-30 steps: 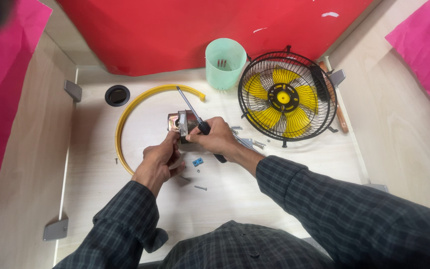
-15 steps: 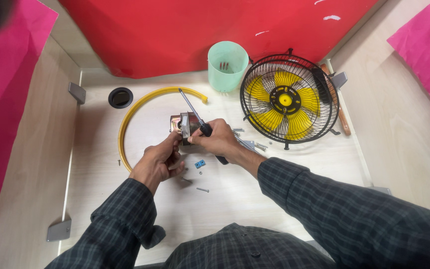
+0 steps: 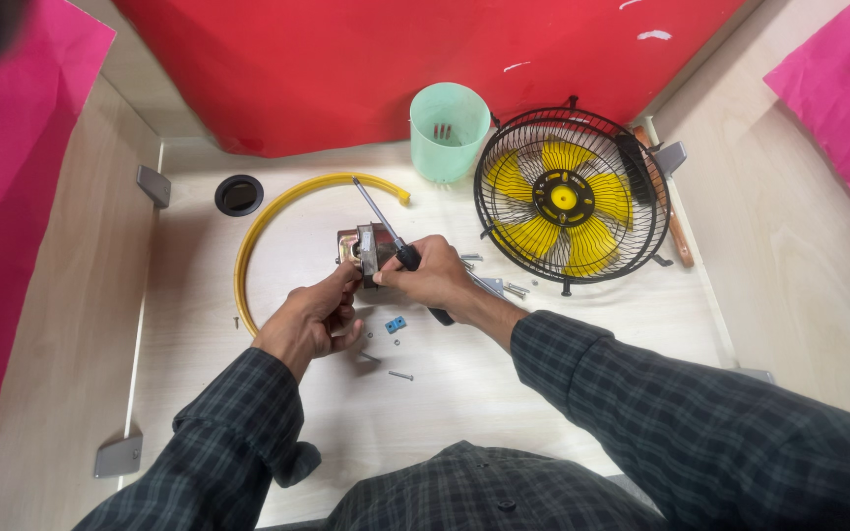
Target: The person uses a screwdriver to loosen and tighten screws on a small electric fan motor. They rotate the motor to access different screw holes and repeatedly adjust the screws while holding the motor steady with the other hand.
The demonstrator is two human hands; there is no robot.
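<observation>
The small fan motor (image 3: 364, 248) sits mid-surface, just inside the yellow ring (image 3: 248, 236), placed as it was a second ago; only the view has drifted slightly, so the work looks steady at the same spot. The left hand (image 3: 312, 320) has its grip closed on the motor's near side, fingers curled. The right hand (image 3: 435, 275) is wrapped tight around the black-handled screwdriver (image 3: 386, 231), shaft angled far-left over the motor. Loose screws (image 3: 400, 375) and a small blue part (image 3: 395, 323) lie near; a green cup (image 3: 450, 118) and caged fan (image 3: 573, 197) stand farther right.
</observation>
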